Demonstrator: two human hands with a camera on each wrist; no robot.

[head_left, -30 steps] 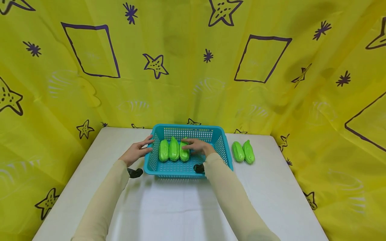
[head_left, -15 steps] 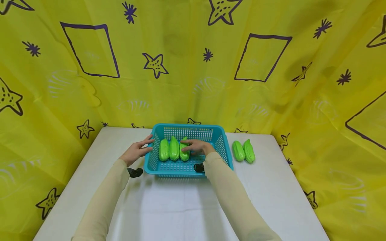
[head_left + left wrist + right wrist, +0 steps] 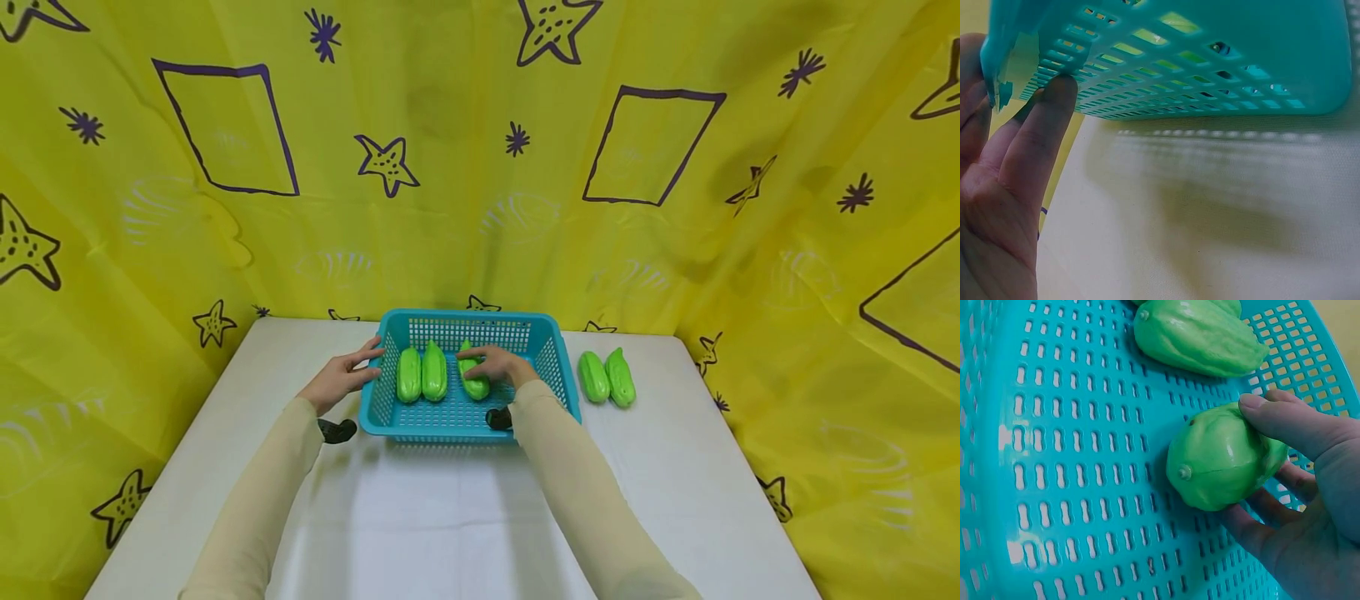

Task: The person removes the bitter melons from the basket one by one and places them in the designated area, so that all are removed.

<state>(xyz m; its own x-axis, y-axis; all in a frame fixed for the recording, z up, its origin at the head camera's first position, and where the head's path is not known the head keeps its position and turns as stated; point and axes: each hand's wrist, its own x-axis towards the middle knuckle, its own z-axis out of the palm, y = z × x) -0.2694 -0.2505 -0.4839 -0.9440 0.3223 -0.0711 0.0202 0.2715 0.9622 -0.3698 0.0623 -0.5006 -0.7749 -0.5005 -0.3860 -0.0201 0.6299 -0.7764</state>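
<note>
A blue-green plastic basket (image 3: 461,433) stands on the table. My left hand (image 3: 339,382) holds its left rim; the left wrist view has a finger (image 3: 1035,137) against the outer wall below the rim and other digits on the rim's far side. Inside, my right hand (image 3: 491,367) grips a bright green gourd (image 3: 1216,456), thumb on top and fingers beneath, as the right wrist view shows. Two similar gourds, one at the wall side (image 3: 408,375) and one beside it (image 3: 434,372), lie upright in the picture in the basket's left half, apart from the held one.
Right of the basket, two more green gourds (image 3: 594,377) lie side by side on the white table (image 3: 450,525). A yellow patterned curtain (image 3: 465,233) hangs behind and along both sides. Dark wrist-worn devices (image 3: 337,431) show beneath the sleeves.
My right hand has shifted the held gourd slightly to the right, opening a gap from the middle gourd. My left hand has stayed at the basket's rim.
</note>
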